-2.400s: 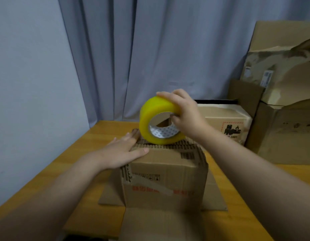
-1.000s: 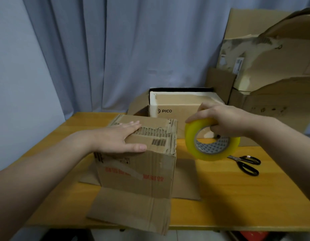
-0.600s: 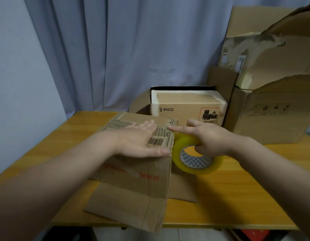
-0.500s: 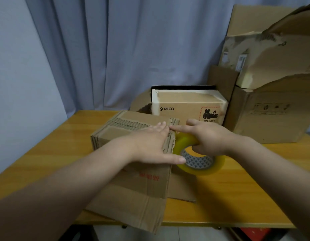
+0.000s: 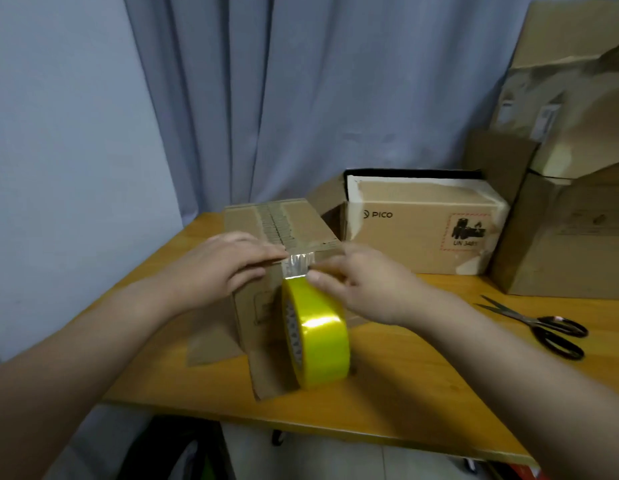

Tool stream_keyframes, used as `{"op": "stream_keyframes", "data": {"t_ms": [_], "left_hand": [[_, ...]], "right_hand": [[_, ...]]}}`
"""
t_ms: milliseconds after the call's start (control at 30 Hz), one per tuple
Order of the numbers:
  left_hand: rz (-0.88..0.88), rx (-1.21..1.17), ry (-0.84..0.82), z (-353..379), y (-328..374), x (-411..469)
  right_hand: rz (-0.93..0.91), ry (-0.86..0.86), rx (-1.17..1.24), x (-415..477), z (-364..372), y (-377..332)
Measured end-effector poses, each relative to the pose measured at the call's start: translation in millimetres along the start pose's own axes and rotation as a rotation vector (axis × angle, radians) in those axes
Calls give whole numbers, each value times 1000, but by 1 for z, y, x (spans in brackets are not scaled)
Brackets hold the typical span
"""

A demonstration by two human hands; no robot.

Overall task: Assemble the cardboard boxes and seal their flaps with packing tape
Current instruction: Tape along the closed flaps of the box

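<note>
The left hand's fingers point(image 5: 266, 254) lie nearly straight and together, pressing the free end of the clear tape strip point(image 5: 297, 266) on the near top edge of the small cardboard box point(image 5: 301, 220). The right thumb point(image 5: 318, 277) and fingers pinch the top of the yellow tape roll point(image 5: 318, 334), which hangs before the box's near face.

Half a second ago the roll was low beside the box and no tape was pulled out. Now a short piece is stuck, so I think sealing of the top flaps begins. The box stands on the wooden table point(image 5: 422, 375), and the scissors point(image 5: 543, 327) lie well apart at the right.
</note>
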State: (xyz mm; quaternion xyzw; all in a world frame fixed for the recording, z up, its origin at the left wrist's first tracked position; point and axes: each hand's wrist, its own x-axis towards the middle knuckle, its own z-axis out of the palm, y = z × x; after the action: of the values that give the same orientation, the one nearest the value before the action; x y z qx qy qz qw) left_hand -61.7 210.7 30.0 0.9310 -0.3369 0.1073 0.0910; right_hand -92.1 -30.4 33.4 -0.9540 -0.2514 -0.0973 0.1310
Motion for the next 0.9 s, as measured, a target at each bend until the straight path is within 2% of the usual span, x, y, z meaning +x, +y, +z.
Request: {"op": "stream_keyframes", "data": {"t_ms": [67, 100, 167, 233, 300, 333, 433, 533, 600, 667, 733, 833, 900], "left_hand": [[-53, -43, 84, 5, -13, -8], [-93, -68, 120, 7, -14, -10], [-189, -127, 182, 12, -7, -14], [-301, -160, 370, 19, 8, -19], [-505, -363, 541, 26, 27, -28], [-623, -544, 516, 27, 37, -30], [-830, -1023, 226, 35, 56, -24], [-872, -1281, 259, 42, 61, -15], [-881, -1266, 346, 44, 59, -12], [-885, -1150, 461, 42, 57, -14], [-912, -1095, 528, 43, 53, -17], [-980, -1060, 421, 51, 57, -22], [-1001, -1066, 410, 56, 61, -23]], "right_hand": [[-95, 209, -78, 24, 10, 6], [-138, 208, -31, 37, 15, 7], [-202, 78, 50, 61, 25, 6], [-210, 4, 27, 78, 33, 6], [-192, 26, 43, 87, 36, 7], [-179, 42, 49, 89, 38, 6], [-144, 74, 60, 90, 42, 1], [-113, 120, 49, 88, 44, -3], [-86, 137, -56, 87, 41, -3], [-73, 118, -158, 90, 38, -5], [-59, 108, -147, 92, 39, -7], [-42, 168, -120, 92, 45, -7], [-49, 220, -140, 90, 51, -6]]}}
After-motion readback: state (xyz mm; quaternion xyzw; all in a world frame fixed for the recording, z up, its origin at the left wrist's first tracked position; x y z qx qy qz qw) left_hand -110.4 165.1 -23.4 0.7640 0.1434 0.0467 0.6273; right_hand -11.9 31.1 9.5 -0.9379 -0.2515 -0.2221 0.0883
